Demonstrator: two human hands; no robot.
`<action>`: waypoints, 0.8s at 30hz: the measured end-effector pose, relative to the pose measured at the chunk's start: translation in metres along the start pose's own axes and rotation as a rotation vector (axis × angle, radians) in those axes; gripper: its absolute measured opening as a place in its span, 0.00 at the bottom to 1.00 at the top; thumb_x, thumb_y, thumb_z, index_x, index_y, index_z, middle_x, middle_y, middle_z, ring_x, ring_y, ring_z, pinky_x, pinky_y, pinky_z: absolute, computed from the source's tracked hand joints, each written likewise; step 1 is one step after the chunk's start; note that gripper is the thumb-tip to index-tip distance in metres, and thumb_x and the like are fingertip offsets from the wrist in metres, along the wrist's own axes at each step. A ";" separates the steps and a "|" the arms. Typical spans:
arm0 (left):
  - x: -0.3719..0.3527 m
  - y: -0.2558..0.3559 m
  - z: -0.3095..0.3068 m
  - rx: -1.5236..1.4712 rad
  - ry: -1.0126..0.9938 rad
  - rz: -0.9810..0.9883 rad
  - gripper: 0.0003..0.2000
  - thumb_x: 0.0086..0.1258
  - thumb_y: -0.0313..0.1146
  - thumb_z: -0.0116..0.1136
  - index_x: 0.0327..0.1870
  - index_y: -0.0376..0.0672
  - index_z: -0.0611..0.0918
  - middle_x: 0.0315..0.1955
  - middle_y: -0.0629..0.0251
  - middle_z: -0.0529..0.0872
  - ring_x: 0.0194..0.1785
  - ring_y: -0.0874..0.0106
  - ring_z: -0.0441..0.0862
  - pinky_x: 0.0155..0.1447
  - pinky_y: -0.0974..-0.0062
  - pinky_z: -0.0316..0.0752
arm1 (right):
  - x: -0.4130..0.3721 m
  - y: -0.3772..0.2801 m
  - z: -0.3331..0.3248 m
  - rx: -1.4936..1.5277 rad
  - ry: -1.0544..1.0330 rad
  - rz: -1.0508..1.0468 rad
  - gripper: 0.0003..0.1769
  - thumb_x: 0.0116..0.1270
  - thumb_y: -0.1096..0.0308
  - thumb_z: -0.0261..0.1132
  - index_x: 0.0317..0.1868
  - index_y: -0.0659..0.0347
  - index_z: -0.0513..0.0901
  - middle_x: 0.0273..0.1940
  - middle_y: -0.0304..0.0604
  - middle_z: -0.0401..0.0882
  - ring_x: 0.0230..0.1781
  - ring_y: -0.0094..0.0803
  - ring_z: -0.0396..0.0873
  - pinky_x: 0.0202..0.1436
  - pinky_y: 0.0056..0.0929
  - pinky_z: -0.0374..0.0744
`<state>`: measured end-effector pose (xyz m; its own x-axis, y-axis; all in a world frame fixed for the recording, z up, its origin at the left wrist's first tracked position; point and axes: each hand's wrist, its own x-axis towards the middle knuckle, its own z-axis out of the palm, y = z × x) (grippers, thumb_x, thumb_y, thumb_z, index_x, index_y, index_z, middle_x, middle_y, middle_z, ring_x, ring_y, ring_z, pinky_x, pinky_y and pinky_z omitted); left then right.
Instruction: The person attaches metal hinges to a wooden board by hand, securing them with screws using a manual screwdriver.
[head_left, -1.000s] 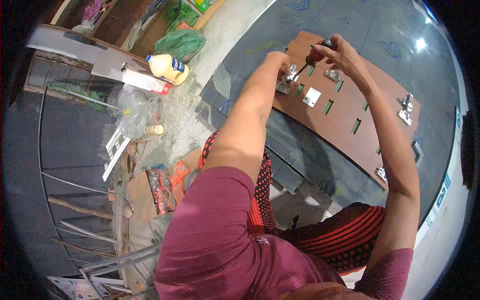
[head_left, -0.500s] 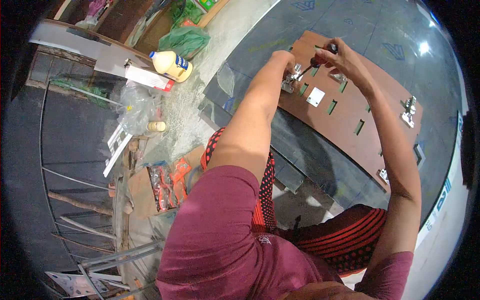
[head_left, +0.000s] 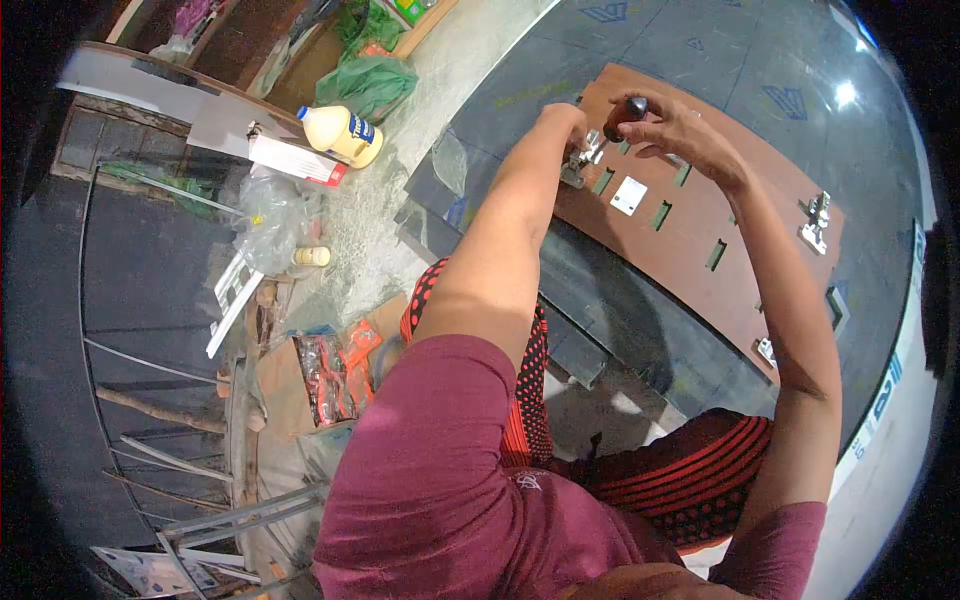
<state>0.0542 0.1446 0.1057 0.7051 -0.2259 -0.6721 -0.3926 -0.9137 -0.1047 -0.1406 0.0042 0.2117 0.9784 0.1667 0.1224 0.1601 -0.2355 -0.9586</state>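
A brown panel (head_left: 690,245) with several cut slots lies on a dark sheet. My right hand (head_left: 685,135) is closed around the dark red handle of a screwdriver (head_left: 626,117), held nearly upright over the panel's left end. Beneath it, a metal cabinet hinge (head_left: 574,172) sits at the panel's edge. My left hand (head_left: 568,122) bends down onto this hinge, its fingertips partly hidden. The screwdriver's tip is hidden from view. A small white card (head_left: 629,195) lies beside them on the panel. Further hinges sit at the right end (head_left: 816,225) and the near corner (head_left: 767,350).
The dark patterned sheet (head_left: 520,120) spreads under the panel. On the floor to the left are a yellow jug (head_left: 345,138), a green plastic bag (head_left: 372,85), a clear bag (head_left: 268,215) and a cardboard box (head_left: 285,385) with orange packets. Metal frames (head_left: 240,515) lie lower left.
My right hand has shifted left with the screwdriver, turning it from slanted to more upright above the hinge. My left hand has stayed almost in place.
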 end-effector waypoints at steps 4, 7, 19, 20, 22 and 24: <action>-0.005 0.000 -0.001 0.027 0.015 0.020 0.21 0.55 0.54 0.62 0.43 0.49 0.83 0.42 0.63 0.84 0.45 0.65 0.81 0.49 0.67 0.74 | 0.003 -0.006 -0.001 -0.248 0.047 0.123 0.28 0.55 0.52 0.67 0.52 0.58 0.72 0.47 0.42 0.76 0.43 0.29 0.76 0.40 0.27 0.79; 0.004 -0.003 0.000 0.037 -0.014 0.046 0.21 0.56 0.55 0.62 0.44 0.50 0.83 0.42 0.63 0.84 0.44 0.65 0.81 0.49 0.67 0.74 | 0.005 -0.003 0.000 -0.143 0.094 0.270 0.30 0.56 0.52 0.67 0.55 0.58 0.70 0.47 0.41 0.76 0.45 0.30 0.76 0.42 0.28 0.79; -0.004 0.001 -0.001 0.088 0.030 0.044 0.21 0.57 0.55 0.61 0.42 0.47 0.83 0.40 0.63 0.84 0.44 0.63 0.82 0.49 0.66 0.74 | 0.009 0.000 -0.001 -0.262 0.012 0.254 0.33 0.56 0.50 0.67 0.57 0.59 0.69 0.47 0.46 0.75 0.48 0.31 0.76 0.47 0.30 0.81; -0.004 0.001 0.000 0.093 0.038 0.040 0.22 0.57 0.55 0.60 0.42 0.47 0.83 0.40 0.62 0.84 0.44 0.63 0.82 0.49 0.66 0.74 | 0.008 0.003 0.000 -0.261 0.014 0.253 0.33 0.56 0.50 0.67 0.57 0.59 0.69 0.47 0.46 0.75 0.48 0.31 0.76 0.47 0.30 0.81; -0.008 0.001 -0.001 0.068 0.015 0.031 0.22 0.56 0.55 0.61 0.42 0.47 0.83 0.40 0.62 0.84 0.45 0.63 0.82 0.49 0.66 0.74 | 0.002 0.012 0.003 -0.026 0.016 0.099 0.31 0.56 0.48 0.67 0.52 0.62 0.72 0.44 0.45 0.77 0.42 0.30 0.78 0.43 0.28 0.81; -0.011 0.001 -0.002 0.040 -0.008 0.023 0.22 0.56 0.55 0.61 0.42 0.47 0.83 0.40 0.62 0.85 0.45 0.63 0.81 0.49 0.66 0.74 | -0.001 0.016 0.005 0.011 -0.040 0.054 0.31 0.56 0.48 0.67 0.51 0.63 0.72 0.44 0.45 0.77 0.41 0.30 0.78 0.42 0.29 0.81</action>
<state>0.0474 0.1459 0.1139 0.6907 -0.2442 -0.6807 -0.4325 -0.8938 -0.1182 -0.1397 0.0053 0.1946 0.9795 0.1920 0.0609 0.1061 -0.2350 -0.9662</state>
